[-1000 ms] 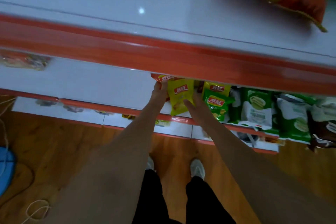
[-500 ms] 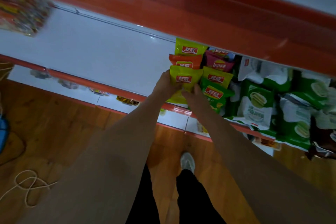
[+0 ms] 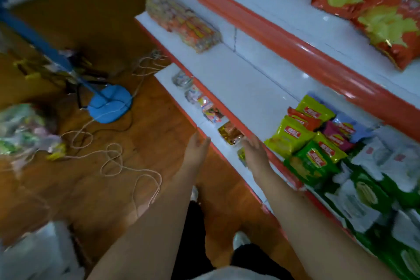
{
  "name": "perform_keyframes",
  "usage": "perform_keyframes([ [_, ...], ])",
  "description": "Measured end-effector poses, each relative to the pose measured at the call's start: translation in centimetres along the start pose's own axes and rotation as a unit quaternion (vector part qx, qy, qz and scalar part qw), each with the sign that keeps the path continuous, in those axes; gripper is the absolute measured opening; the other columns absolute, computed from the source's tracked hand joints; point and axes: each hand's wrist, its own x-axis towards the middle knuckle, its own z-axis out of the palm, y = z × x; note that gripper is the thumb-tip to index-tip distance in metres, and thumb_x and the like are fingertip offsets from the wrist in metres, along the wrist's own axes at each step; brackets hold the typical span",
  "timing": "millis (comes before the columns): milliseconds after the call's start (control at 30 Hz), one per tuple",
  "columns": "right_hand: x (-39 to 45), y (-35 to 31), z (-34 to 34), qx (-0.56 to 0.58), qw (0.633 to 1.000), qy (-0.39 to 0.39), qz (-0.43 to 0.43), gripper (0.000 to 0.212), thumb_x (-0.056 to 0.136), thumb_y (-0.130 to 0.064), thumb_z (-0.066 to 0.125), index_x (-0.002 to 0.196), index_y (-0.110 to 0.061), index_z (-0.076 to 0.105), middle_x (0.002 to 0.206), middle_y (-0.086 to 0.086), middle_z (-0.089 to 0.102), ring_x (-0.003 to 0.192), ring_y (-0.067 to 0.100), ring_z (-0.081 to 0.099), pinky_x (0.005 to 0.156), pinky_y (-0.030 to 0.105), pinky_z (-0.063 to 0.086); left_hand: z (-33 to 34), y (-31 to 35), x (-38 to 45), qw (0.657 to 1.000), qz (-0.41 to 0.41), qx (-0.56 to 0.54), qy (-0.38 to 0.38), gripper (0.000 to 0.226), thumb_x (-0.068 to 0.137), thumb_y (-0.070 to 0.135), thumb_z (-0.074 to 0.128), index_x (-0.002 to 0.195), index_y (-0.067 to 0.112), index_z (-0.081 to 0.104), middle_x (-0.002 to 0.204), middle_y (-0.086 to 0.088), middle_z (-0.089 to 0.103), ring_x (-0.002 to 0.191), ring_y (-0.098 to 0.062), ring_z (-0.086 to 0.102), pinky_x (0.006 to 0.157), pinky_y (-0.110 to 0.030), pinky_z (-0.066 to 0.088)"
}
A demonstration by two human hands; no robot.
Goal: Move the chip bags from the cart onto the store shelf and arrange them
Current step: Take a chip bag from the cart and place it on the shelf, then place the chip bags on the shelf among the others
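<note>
In front of the middle shelf (image 3: 238,79), both hands are empty. The left hand (image 3: 197,146) and the right hand (image 3: 254,152) are extended with fingers straight and relaxed, holding nothing, just clear of the red shelf edge (image 3: 218,102). The yellow chip bags (image 3: 293,135) stand on the middle shelf beside the green chip bags (image 3: 314,161), in a group of small packets. Judged step: one placement is complete and the hands are free for another load. A blurred pile of packets (image 3: 20,132) lies at far left; whether it sits in the cart cannot be told. The next move calls for turning left and reaching for further bags.
</note>
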Motion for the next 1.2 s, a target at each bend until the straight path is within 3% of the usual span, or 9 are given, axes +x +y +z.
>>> perform_keyframes([
  [100,-6.7,-0.4,4.6,-0.044,0.990,-0.131,-0.035,0.055,0.098,-0.031,0.049,0.149,-0.020,0.033,0.153,-0.003,0.037,0.139,0.016,0.036,0.114,0.033,0.028,-7.4,-3.4,-8.2,0.992,-0.030,-0.070,0.102,0.057,0.098,0.032,0.057,0.150,0.017,0.037,0.148,-0.006,0.045,0.136,-0.024,0.046,0.094,-0.021,0.035],
  [233,-16.8,0.3,11.3,-0.107,0.952,-0.271,-0.088,0.054,0.100,-0.028,0.048,0.150,-0.018,0.030,0.152,-0.002,0.034,0.140,0.015,0.034,0.107,0.023,0.025,-16.3,-9.7,-20.0,0.962,-0.038,-0.164,0.214,0.055,0.093,0.044,0.061,0.144,0.038,0.041,0.146,0.000,0.050,0.128,-0.021,0.053,0.101,-0.038,0.049],
  [400,-31.6,4.5,18.6,-0.189,0.878,-0.422,-0.124,0.054,0.101,-0.037,0.041,0.151,-0.023,0.026,0.157,-0.001,0.028,0.143,0.021,0.030,0.110,0.035,0.027,-23.7,-18.7,-35.2,0.913,-0.038,-0.220,0.342,0.054,0.097,0.039,0.054,0.148,0.031,0.038,0.141,0.003,0.051,0.124,-0.015,0.052,0.071,-0.010,0.047],
  [533,-44.4,10.6,23.5,-0.237,0.831,-0.476,-0.162,0.052,0.101,-0.037,0.041,0.150,-0.021,0.031,0.154,-0.002,0.033,0.140,0.020,0.034,0.105,0.027,0.027,-27.7,-28.2,-48.0,0.873,-0.062,-0.252,0.412,0.047,0.099,0.034,0.054,0.144,0.029,0.043,0.134,0.002,0.056,0.116,-0.012,0.054,0.080,-0.009,0.041],
  [633,-53.9,16.1,26.8,-0.262,0.795,-0.521,-0.168,0.051,0.101,-0.038,0.041,0.148,-0.020,0.033,0.152,0.000,0.037,0.138,0.020,0.037,0.115,0.037,0.029,-30.0,-35.5,-57.6,0.850,-0.095,-0.269,0.444,0.047,0.098,0.038,0.054,0.143,0.029,0.044,0.126,0.003,0.057,0.118,-0.017,0.056,0.098,-0.026,0.043],
  [800,-66.9,24.2,30.5,-0.305,0.733,-0.590,-0.146,0.050,0.100,-0.034,0.044,0.147,-0.018,0.036,0.149,0.000,0.041,0.137,0.018,0.040,0.112,0.034,0.031,-31.8,-44.7,-70.7,0.809,-0.148,-0.299,0.484,0.049,0.101,0.039,0.048,0.147,0.028,0.038,0.127,0.000,0.054,0.099,-0.010,0.056,0.071,-0.018,0.044],
  [867,-70.4,26.6,32.0,-0.331,0.703,-0.610,-0.155,0.051,0.100,-0.034,0.044,0.147,-0.017,0.036,0.148,-0.001,0.042,0.137,0.018,0.040,0.105,0.028,0.030,-32.5,-48.0,-74.0,0.795,-0.162,-0.305,0.499,0.050,0.101,0.041,0.046,0.149,0.029,0.035,0.120,0.005,0.053,0.094,-0.004,0.054,0.074,-0.021,0.044],
  [967,-73.6,30.1,35.8,-0.372,0.671,-0.622,-0.155,0.051,0.100,-0.034,0.044,0.148,-0.018,0.035,0.149,0.001,0.042,0.136,0.019,0.040,0.097,0.026,0.031,-34.3,-52.5,-77.2,0.766,-0.196,-0.325,0.519,0.049,0.102,0.042,0.044,0.149,0.029,0.035,0.123,0.005,0.055,0.107,-0.013,0.055,0.083,-0.027,0.042],
  [1200,-78.5,38.8,46.7,-0.451,0.628,-0.622,-0.127,0.056,0.098,-0.030,0.052,0.148,-0.016,0.032,0.151,0.007,0.040,0.136,0.024,0.041,0.106,0.035,0.034,-39.1,-64.1,-79.9,0.734,-0.271,-0.359,0.508,0.053,0.100,0.037,0.051,0.149,0.023,0.037,0.130,-0.004,0.056,0.114,-0.019,0.056,0.082,-0.025,0.045],
])
